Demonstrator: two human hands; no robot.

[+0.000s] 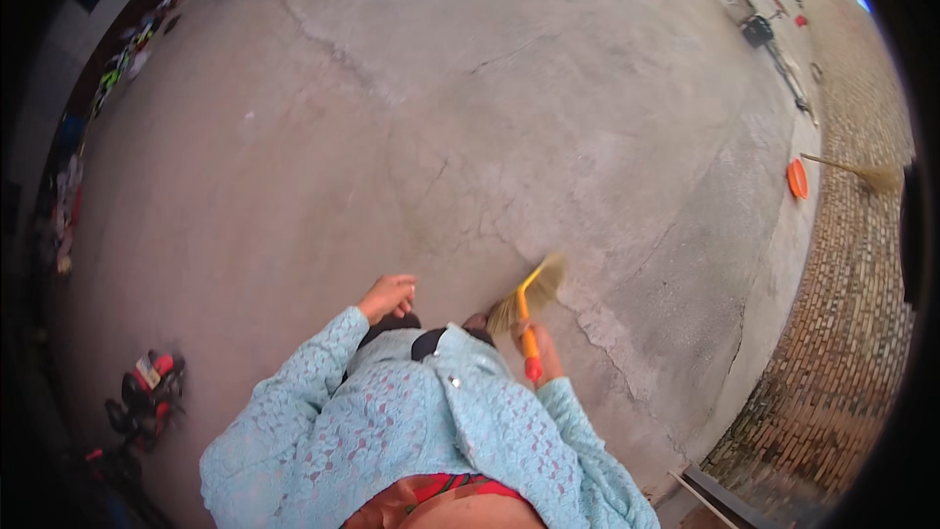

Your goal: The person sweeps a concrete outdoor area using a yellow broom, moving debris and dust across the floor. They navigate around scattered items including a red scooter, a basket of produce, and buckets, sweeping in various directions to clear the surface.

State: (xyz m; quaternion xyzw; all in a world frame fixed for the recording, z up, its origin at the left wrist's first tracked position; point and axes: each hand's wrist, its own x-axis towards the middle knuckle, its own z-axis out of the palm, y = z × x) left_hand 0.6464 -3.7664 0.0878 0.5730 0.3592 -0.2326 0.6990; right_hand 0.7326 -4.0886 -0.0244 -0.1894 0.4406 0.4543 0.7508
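Observation:
A short-handled broom (525, 306) with a yellow and orange-red handle is gripped by my right hand (544, 351), to the right of my body. Its tan bristles spread out beyond the hand, close to the concrete floor, and look slightly blurred. My left hand (391, 296) hangs in front of my left leg with loosely bent fingers, and nothing shows in it. Light blue lace sleeves cover both my arms. Part of a dark shoe (475, 321) shows beside the bristles.
Cracked concrete floor (323, 137) spreads ahead, with brick paving (832, 333) along the right. An orange basin (798, 178) and another broom (876, 176) lie at that border. Long-handled tools (778, 59) lie farther off. A red-and-black object (152, 382) stands at left; assorted items (122, 64) line the left wall.

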